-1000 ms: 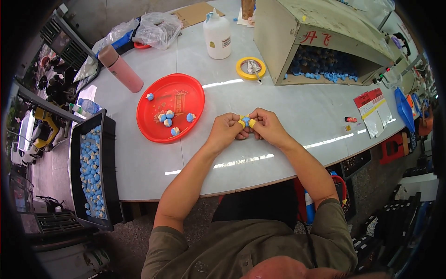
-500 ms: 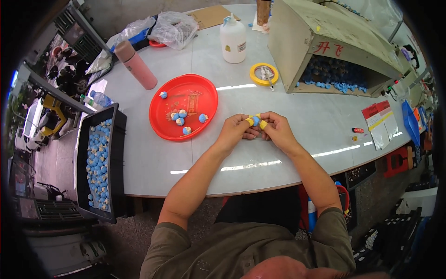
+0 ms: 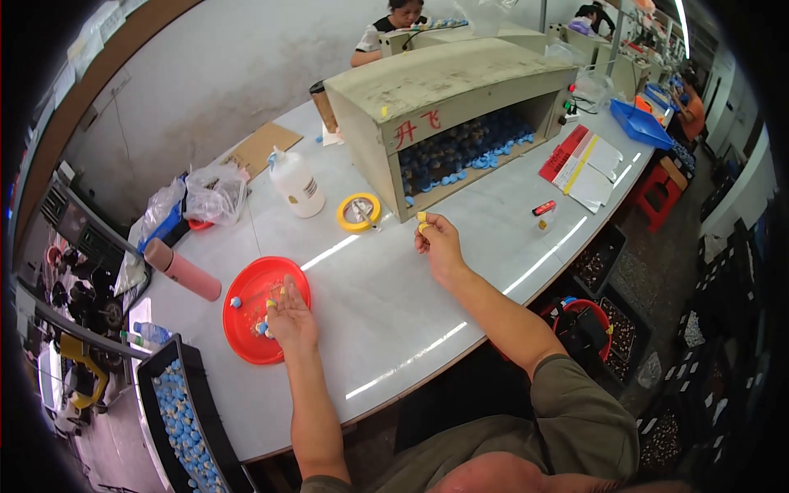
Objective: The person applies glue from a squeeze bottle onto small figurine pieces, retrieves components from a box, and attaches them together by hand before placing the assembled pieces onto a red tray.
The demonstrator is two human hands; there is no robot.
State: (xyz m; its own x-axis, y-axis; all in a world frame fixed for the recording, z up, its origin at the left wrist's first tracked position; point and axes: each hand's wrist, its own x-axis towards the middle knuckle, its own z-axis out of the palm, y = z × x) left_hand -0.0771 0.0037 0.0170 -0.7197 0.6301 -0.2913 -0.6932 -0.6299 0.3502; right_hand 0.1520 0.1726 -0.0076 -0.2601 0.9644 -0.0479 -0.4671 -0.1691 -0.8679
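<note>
My left hand is over the right part of a red round tray, palm turned up and fingers apart, with yellow tape on its fingertips. Beside its fingers, small blue-and-cream balls lie in the tray, partly covered by the hand. Another blue ball sits near the tray's left side. My right hand is raised in front of a beige box, its taped fingers curled together; whatever they may hold is hidden. Inside the box's open front lie many blue pieces.
A black crate full of blue balls stands at the table's left end. Around the table are a pink flask, a white bottle, a yellow tape roll, a red marker and printed cards. Other people sit farther back.
My hands have parted from the blue ball they held together. The left moved to the tray, the right toward the box. The view has turned to the right.
</note>
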